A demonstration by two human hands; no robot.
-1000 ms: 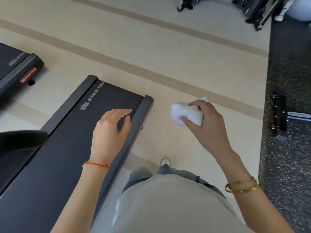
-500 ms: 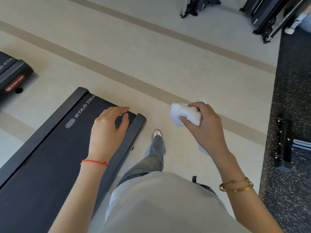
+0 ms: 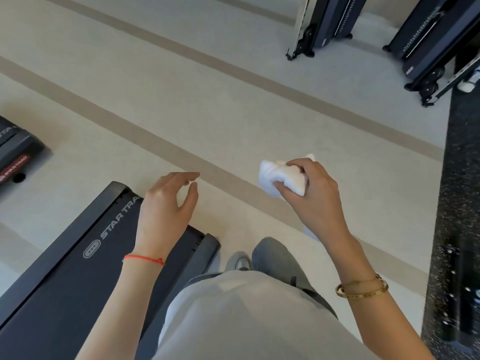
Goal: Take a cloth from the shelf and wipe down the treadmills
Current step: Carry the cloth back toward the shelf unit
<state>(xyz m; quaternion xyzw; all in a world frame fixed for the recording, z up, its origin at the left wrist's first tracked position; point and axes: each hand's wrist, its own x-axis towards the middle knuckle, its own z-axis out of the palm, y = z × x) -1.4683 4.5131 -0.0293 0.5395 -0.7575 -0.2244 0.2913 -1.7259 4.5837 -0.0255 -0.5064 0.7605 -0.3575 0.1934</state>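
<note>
Past the tail end of the treadmill (image 3: 78, 255) now, the person has walked on, so that deck looks finished; the right hand (image 3: 309, 193) is clenched around the balled-up white cloth (image 3: 280, 178), and the left hand (image 3: 166, 206) hangs open and empty over the floor (image 3: 233, 105).

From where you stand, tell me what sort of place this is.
Most likely a gym. A Star Trac treadmill lies beside the person, a second treadmill sits further left, and more black exercise machines stand across the pale floor.
</note>
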